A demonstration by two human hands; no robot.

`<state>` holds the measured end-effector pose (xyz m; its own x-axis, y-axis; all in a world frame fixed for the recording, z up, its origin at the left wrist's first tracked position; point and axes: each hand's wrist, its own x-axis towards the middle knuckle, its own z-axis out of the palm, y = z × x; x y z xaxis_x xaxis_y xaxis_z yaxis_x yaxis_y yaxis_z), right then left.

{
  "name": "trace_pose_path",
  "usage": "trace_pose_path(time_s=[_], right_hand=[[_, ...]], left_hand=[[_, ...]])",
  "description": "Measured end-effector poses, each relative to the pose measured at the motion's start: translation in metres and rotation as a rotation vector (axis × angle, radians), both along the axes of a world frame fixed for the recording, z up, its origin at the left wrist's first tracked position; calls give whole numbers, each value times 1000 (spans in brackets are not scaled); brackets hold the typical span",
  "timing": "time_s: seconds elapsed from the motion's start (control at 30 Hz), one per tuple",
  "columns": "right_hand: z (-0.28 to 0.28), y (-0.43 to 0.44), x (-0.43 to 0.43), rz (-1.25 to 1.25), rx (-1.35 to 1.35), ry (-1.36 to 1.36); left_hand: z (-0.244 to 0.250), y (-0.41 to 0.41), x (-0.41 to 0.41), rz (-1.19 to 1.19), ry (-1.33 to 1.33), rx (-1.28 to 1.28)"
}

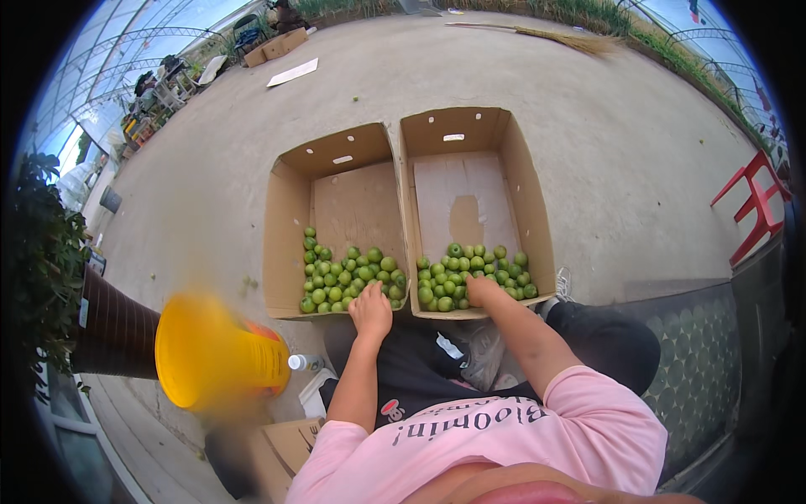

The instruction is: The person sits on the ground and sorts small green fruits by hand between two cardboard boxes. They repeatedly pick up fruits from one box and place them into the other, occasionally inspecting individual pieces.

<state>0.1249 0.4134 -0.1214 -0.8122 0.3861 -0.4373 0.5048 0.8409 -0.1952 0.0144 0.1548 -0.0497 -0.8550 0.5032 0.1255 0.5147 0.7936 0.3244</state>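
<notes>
Two open cardboard boxes stand side by side on the floor before me. Round green fruits (335, 277) lie at the near end of the left cardboard box (288, 233), and more green fruits (450, 277) fill the near end of the right cardboard box (530, 214). My left hand (371, 310) rests over the near edge of the left box, its fingertips at the fruits; whether it grips one is hard to see. Among the fruits of the right box, my right hand (481, 291) reaches down with its fingers mostly hidden.
A yellow bucket (220, 353) and a white bottle (306, 363) stand at my left, near stacked brown pots (116, 324). A red plastic chair (759, 201) is at the far right. Farther off lie a straw broom (560, 39) and a white sheet (293, 72).
</notes>
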Motion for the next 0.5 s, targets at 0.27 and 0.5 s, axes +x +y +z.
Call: trace_pose_path(time_s=[0.27, 0.5], right_hand=[[7, 5, 3, -62, -19, -34], [66, 5, 7, -431, -295, 454]], left_hand=[[4, 2, 0, -8, -40, -6], [11, 2, 3, 23, -71, 209]])
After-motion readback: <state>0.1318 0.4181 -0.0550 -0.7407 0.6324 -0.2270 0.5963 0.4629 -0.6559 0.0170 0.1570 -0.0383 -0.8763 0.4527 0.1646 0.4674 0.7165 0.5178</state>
